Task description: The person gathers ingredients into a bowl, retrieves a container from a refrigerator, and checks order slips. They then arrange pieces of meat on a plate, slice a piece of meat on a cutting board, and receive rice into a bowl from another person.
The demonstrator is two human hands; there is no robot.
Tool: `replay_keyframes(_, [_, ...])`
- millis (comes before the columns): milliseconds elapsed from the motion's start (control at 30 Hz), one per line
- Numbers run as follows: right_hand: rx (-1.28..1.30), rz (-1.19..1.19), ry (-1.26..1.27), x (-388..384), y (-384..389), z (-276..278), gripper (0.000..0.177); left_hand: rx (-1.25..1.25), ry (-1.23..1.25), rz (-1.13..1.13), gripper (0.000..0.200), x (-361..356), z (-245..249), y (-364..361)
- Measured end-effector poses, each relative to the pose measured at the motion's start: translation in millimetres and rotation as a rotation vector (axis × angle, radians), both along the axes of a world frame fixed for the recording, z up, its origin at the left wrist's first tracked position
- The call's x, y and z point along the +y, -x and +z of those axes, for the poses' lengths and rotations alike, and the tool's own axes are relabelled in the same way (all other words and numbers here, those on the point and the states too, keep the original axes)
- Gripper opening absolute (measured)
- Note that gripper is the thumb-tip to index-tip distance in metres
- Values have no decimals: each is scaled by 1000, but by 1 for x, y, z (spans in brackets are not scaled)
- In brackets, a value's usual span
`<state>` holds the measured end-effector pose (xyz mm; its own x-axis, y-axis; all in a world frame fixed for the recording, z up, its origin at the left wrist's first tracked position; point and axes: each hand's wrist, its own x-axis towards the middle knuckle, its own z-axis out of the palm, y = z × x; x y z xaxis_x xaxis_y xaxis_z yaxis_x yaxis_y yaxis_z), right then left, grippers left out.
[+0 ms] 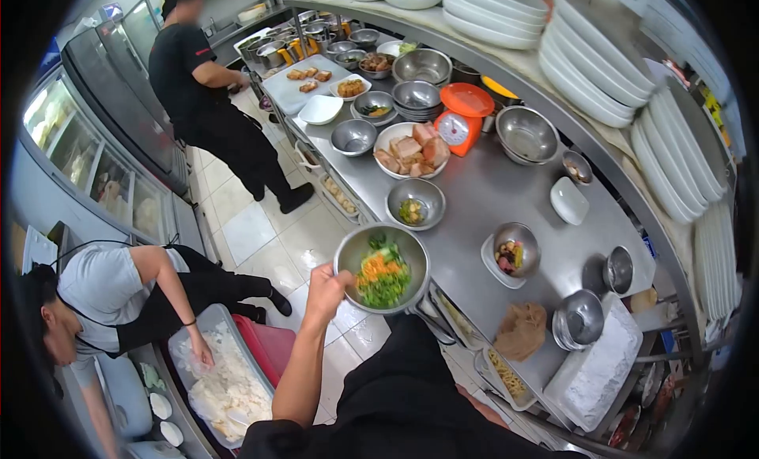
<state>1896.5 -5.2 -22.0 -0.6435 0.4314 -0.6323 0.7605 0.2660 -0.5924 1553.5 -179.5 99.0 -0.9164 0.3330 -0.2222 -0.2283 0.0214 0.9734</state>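
My left hand (326, 291) grips the near left rim of a metal mixing bowl (415, 257), fingers closed. Inside the bowl lie chopped green vegetables (389, 287) and orange shreds (381, 267). It is held up in front of the steel counter's edge. Just beyond it, on the counter, stands a smaller metal bowl (427, 196) with green and yellow food. Only a bit of skin from my right hand or forearm (489, 410) shows beside my dark clothing, low by the counter; its fingers are hidden.
On the steel counter (466, 194) are a plate of meat chunks (411, 152), an orange scale (461, 123), metal bowls and a white flour tray (601, 364). Plates fill the shelf above. One co-worker (118, 293) reaches into a tub (261, 364); another (205, 87) stands farther back.
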Motion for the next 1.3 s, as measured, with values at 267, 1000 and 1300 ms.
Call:
replay_keyframes(267, [351, -165, -178, 78, 243, 74, 16, 28, 8, 182, 6, -13, -20, 151])
replay_keyframes(1000, [1173, -188, -656, 103, 664, 236, 12, -60, 66, 148, 12, 42, -102, 518])
replay_keyframes(1300, [491, -605, -954, 40, 532, 100, 12, 124, 557, -146, 49, 56, -85, 580])
